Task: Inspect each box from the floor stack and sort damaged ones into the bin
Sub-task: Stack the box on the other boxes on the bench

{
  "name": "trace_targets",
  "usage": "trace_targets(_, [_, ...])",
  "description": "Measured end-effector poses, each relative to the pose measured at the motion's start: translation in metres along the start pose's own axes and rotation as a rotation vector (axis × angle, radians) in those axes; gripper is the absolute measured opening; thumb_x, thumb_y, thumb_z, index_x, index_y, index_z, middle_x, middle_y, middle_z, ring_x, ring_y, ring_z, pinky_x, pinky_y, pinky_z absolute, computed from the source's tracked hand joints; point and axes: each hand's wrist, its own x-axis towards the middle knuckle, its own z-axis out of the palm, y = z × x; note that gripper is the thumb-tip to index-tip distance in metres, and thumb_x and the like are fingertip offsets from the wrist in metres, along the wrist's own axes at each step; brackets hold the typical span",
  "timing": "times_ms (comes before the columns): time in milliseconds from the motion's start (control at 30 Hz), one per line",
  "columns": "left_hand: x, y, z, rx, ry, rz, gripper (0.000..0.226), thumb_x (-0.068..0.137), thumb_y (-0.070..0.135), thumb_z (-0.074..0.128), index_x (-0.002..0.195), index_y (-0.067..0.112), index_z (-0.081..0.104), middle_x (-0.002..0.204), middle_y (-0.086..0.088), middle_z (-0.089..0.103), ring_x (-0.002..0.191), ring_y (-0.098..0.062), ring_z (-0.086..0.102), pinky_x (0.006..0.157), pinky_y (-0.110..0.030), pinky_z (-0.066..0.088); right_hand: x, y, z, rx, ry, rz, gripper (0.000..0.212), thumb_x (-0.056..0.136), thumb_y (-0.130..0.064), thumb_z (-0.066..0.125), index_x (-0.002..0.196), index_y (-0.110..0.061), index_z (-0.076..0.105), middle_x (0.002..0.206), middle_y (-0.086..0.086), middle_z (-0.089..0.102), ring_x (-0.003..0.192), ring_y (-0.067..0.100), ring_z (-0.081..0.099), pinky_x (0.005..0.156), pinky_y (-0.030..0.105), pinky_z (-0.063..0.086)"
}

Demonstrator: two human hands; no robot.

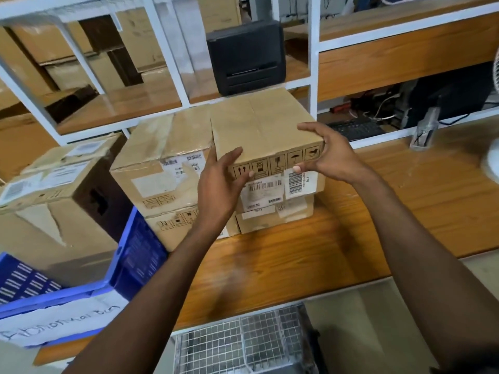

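Head, left hand (216,184), right hand (332,155) gripping box (259,125)

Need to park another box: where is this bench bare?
Bare bench wood lies right of the box stack, out to the white fan base, and in front of it to the near edge. The left is crowded: blue bin and large carton.

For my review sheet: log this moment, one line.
left hand: grips top box | right hand: same box | blue bin: at left
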Motion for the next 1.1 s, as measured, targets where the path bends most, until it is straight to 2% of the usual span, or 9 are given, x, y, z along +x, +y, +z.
trace_targets(67, [0.003, 0.006, -0.004, 0.233, 0.086, 0.040, 0.052, 0.090, 0.041, 0.081, 0.138, 0.028, 0.068, 0.156, -0.004, 0.050, 0.134, -0.019, 0.053, 0.109, -0.050, 0.048, 0.011, -0.003, -0.004, -0.018, -0.030, 0.019, 0.099, 0.056, -0.016, 0.103, 0.141, -0.040, 0.059, 0.136, -0.015, 0.062, 0.127, 0.011, 0.060, 0.108, 0.038, 0.054])
trace_targets(100, [0.007, 0.009, -0.007, 0.327, 0.114, 0.076, 0.050, 0.089, 0.042, 0.081, 0.136, 0.029, 0.070, 0.155, -0.004, 0.050, 0.138, -0.026, 0.048, 0.110, -0.051, 0.044, 0.017, -0.006, -0.005, -0.034, -0.048, 0.025, 0.099, 0.057, -0.015, 0.103, 0.143, -0.037, 0.059, 0.136, -0.016, 0.061, 0.128, 0.011, 0.058, 0.109, 0.036, 0.052])
trace_targets(200, [0.028, 0.006, -0.012, 0.474, 0.024, 0.121, 0.055, 0.087, 0.047, 0.080, 0.139, 0.032, 0.067, 0.161, -0.004, 0.045, 0.150, -0.034, 0.033, 0.119, -0.055, 0.028, 0.033, -0.013, -0.006, -0.085, -0.084, 0.028, 0.099, 0.060, -0.014, 0.102, 0.146, -0.034, 0.057, 0.141, -0.015, 0.058, 0.134, 0.012, 0.053, 0.115, 0.038, 0.047])
trace_targets(333, [0.050, -0.007, -0.015, 0.537, -0.108, 0.133, 0.060, 0.093, 0.054, 0.071, 0.148, 0.033, 0.056, 0.160, -0.001, 0.050, 0.159, -0.036, 0.020, 0.127, -0.060, 0.008, 0.044, -0.014, 0.001, -0.088, -0.068, 0.055, 0.098, 0.061, -0.011, 0.100, 0.145, -0.036, 0.057, 0.141, -0.012, 0.058, 0.133, 0.016, 0.054, 0.112, 0.042, 0.050])
trace_targets(600, [0.066, -0.021, -0.009, 0.439, -0.165, 0.100, 0.063, 0.093, 0.052, 0.068, 0.149, 0.027, 0.055, 0.154, 0.003, 0.056, 0.154, -0.038, 0.032, 0.126, -0.059, 0.013, 0.059, -0.011, 0.009, -0.083, -0.047, 0.066, 0.097, 0.063, -0.007, 0.099, 0.147, -0.033, 0.056, 0.132, -0.016, 0.058, 0.126, 0.012, 0.055, 0.106, 0.034, 0.052])
trace_targets(833, [0.071, -0.024, -0.009, 0.440, -0.151, 0.117, 0.064, 0.089, 0.053, 0.074, 0.145, 0.026, 0.059, 0.147, -0.002, 0.063, 0.153, -0.032, 0.036, 0.127, -0.055, 0.009, 0.062, -0.008, 0.011, -0.084, -0.048, 0.069, 0.097, 0.063, -0.008, 0.098, 0.146, -0.034, 0.056, 0.124, -0.023, 0.057, 0.124, 0.011, 0.057, 0.104, 0.034, 0.054])
trace_targets(1000, [0.066, -0.020, -0.006, 0.439, -0.116, 0.139, 0.061, 0.091, 0.044, 0.076, 0.144, 0.020, 0.060, 0.139, -0.005, 0.067, 0.149, -0.033, 0.041, 0.127, -0.053, 0.013, 0.058, -0.006, 0.013, -0.141, 0.015, 0.052, 0.097, 0.062, -0.015, 0.100, 0.146, -0.034, 0.057, 0.139, -0.012, 0.054, 0.128, 0.013, 0.054, 0.109, 0.041, 0.051])
trace_targets(1100, [0.065, -0.022, -0.003, 0.436, -0.105, 0.140, 0.061, 0.093, 0.040, 0.076, 0.146, 0.019, 0.058, 0.144, -0.006, 0.065, 0.151, -0.034, 0.039, 0.126, -0.055, 0.016, 0.049, -0.002, 0.022, -0.189, 0.093, -0.021, 0.095, 0.066, -0.018, 0.098, 0.149, -0.032, 0.054, 0.149, -0.006, 0.048, 0.136, 0.014, 0.047, 0.116, 0.045, 0.045])
